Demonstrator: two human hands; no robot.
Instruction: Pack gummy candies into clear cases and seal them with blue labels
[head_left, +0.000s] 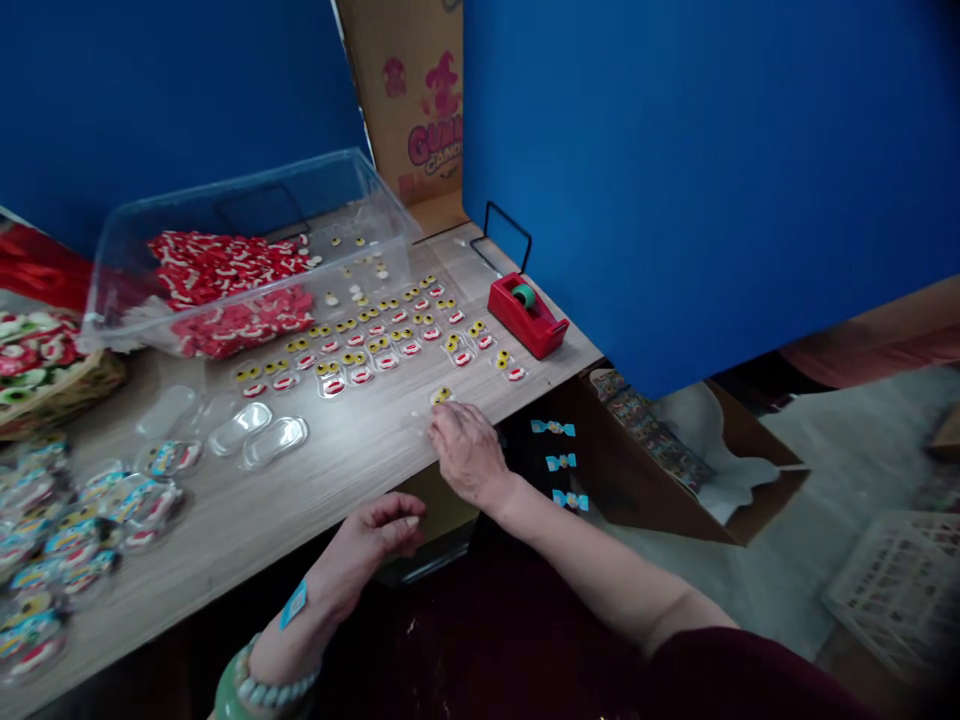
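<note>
- The right grip (469,452) sits half closed, its fingers curved down at the near edge of the pale wood-grain table (214,590). I cannot tell whether it has hold of anything.
- Just beside those fingers, nearer the red plastic tape dispenser (525,315), lies a small clear plastic blister with a yellow gummy eye (441,397).
- That blister likely weighs almost nothing and flexes easily. Its slick, thin plastic is probably best taken by the rim, sparing the soft gummy.
- The left grip (375,540) hangs off the table edge farther from the dispenser, loosely open and empty.
- Rows of clear blisters with yellow and red-white gummies (375,345) stretch away from the dispenser, filling the room ahead of the right grip.
- A clear plastic bin (352,190) of red-and-white gummies (225,290) stands beyond those rows.
- Open table remains between the right grip and a heap of sealed blister packs (75,530), farthest from the dispenser.
</note>
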